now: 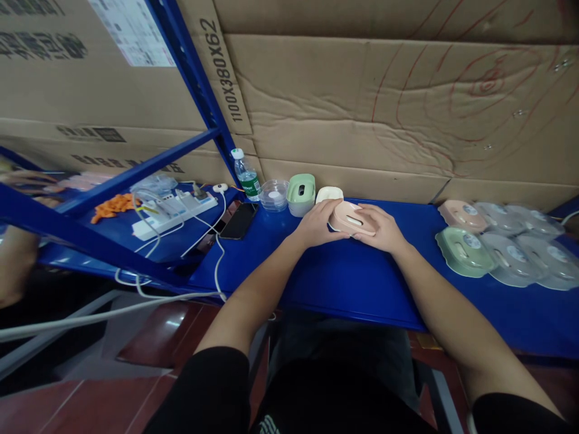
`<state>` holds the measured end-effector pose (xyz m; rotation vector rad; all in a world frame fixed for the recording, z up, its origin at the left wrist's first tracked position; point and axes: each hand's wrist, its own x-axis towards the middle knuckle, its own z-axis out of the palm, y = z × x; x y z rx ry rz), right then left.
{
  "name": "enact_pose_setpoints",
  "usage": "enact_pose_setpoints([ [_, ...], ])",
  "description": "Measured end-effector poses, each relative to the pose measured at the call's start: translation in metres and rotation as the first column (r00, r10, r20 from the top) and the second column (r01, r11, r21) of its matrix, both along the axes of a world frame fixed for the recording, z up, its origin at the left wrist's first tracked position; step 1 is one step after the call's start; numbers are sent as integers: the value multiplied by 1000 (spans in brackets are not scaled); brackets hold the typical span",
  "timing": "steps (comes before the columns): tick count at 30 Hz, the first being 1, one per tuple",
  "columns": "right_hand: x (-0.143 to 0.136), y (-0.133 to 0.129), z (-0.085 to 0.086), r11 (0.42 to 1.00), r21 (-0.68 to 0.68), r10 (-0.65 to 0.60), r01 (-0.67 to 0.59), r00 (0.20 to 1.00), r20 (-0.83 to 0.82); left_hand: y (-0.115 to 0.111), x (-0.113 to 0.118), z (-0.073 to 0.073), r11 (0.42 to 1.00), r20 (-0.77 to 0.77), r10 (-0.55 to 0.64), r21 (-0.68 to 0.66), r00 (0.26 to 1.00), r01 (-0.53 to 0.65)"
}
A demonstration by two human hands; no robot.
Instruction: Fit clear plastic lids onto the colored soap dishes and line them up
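Both my hands hold a peach-coloured plastic box (355, 218) with rounded corners and a long slot in its top, tilted a little over the blue table. My left hand (320, 223) grips its left side, with fingers behind and thumb in front. Around its right side my right hand (383, 230) is closed. A cream box (330, 194) stands right behind my left hand, partly hidden by it. Next to that is a green box (301, 191) with a similar slot, on top of a paler piece. Stacked round clear tubs (274, 195) stand to its left.
On the right, several boxes in clear packaging, among them a green one (465, 250), stand in two rows. A water bottle (246, 176), a phone (239, 220) and a power strip (174, 215) with cables lie left. A blue rack post (194, 78) rises there; another person's arm (18, 262) shows.
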<state>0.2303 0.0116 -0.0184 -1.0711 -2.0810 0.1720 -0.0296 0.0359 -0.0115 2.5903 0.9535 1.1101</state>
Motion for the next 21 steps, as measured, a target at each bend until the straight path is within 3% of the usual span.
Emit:
enact_pose_setpoints([
  [21,3,1,1,999,2,45,-45,999,-12,-4,1,0,999,-12,33,-37,999,-33],
])
